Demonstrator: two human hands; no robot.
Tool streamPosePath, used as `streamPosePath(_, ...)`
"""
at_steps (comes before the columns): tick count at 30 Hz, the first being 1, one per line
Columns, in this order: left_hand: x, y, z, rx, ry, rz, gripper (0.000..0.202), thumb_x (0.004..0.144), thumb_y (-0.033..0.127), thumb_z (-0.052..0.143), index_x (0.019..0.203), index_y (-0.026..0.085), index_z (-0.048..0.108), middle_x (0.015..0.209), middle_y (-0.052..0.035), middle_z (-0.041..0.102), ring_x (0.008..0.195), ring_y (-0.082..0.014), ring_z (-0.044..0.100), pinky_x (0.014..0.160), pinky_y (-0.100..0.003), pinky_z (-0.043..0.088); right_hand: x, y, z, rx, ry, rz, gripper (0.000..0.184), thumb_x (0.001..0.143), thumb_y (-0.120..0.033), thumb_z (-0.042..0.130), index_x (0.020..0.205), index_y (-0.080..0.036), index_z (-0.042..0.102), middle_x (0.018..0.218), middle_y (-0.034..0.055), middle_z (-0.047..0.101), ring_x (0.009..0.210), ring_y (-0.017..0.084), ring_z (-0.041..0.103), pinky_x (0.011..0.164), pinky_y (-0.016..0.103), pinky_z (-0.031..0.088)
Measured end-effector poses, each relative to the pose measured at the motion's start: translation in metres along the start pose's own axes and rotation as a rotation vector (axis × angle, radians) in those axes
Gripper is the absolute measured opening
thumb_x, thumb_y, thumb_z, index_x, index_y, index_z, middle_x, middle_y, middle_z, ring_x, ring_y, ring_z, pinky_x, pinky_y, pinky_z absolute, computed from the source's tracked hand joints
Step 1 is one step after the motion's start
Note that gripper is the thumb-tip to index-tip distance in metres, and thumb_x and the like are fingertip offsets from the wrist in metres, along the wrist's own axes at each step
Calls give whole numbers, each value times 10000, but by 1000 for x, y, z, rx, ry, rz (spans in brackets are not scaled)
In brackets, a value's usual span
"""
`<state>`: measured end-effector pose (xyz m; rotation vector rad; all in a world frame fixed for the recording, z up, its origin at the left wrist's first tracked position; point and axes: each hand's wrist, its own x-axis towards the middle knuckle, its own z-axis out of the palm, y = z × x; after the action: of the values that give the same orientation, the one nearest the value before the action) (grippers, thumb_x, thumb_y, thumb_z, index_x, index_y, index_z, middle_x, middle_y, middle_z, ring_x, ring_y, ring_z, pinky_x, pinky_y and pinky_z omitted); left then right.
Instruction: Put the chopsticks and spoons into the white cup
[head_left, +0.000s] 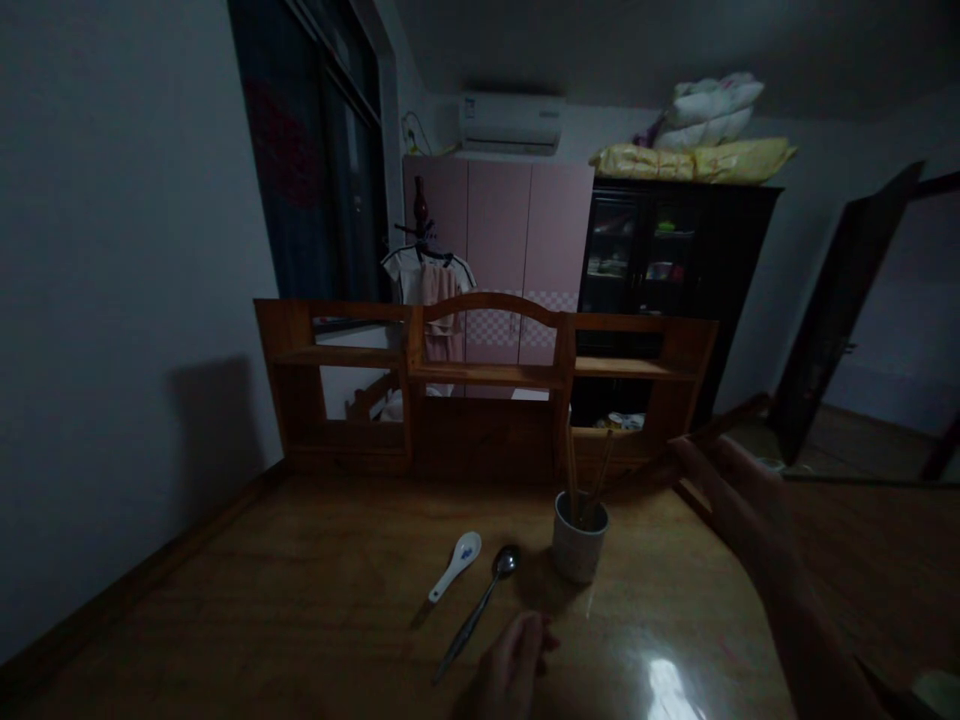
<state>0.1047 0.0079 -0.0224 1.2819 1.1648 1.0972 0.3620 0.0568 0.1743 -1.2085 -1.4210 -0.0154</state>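
The left hand point(514, 665) is at the bottom centre of the frame, fingers curled over the tabletop point(322, 570); whether it grips anything cannot be told. A metal spoon point(487, 597) lies just beyond it, to its upper left. Further left lies a white spoon point(455, 566), apart from the metal one. The cup point(577, 552) stands upright right of centre, between the two hands and touching neither; chopsticks point(573, 475) lean inside it. The right hand point(739, 490), at the right of the frame, is level with the chopsticks. A dark, blurred stick shape passes by its fingers; its grip cannot be confirmed. Behind stands a wooden shelf point(487, 376).
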Motion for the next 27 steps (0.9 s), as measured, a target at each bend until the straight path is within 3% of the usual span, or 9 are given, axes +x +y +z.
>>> streamPosePath(3, 3, -8, 2, -11, -11, 40, 610, 814, 691, 366, 1012, 196, 661, 996, -84, 711, 953, -218, 645, 855, -301, 500, 6, 26, 10, -71, -12, 54, 340, 827, -501, 599, 782, -169, 654, 700, 45, 692, 656, 195, 631, 557, 249, 445)
streamPosePath(9, 8, -10, 2, 20, -46, 50, 579, 822, 675, 385, 957, 189, 670, 941, -81, 726, 897, -223, 668, 789, -286, 522, -11, 55, 40, -81, -134, 96, 389, 820, -530, 554, 692, -174, 644, 634, 47, 691, 602, 205, 640, 561, 266, 452)
streamPosePath(17, 5, -9, 4, 12, -26, 85, 568, 845, 652, 361, 933, 190, 679, 916, -76, 723, 859, -217, 665, 758, -276, 519, -23, 58, 63, 48, -233, 227, 360, 816, -525, 576, 706, -183, 606, 596, 60, 696, 573, 242, 680, 537, 281, 489)
streamPosePath(22, 7, -11, 8, 18, 39, 82, 601, 826, 688, 339, 872, 198, 683, 847, -79, 723, 797, -210, 662, 708, -263, 510, -29, 60, 68, 95, -291, 230, 355, 837, -506, 556, 737, -172, 626, 659, 77, 714, 593, 239, 690, 542, 280, 508)
streamPosePath(27, 7, -8, 8, 20, 4, 80, 602, 830, 682, 344, 878, 191, 688, 854, -79, 723, 800, -206, 662, 700, -257, 511, -38, 65, 72, 121, -329, 257, 360, 835, -509, 556, 729, -171, 620, 665, 71, 713, 593, 236, 689, 551, 285, 520)
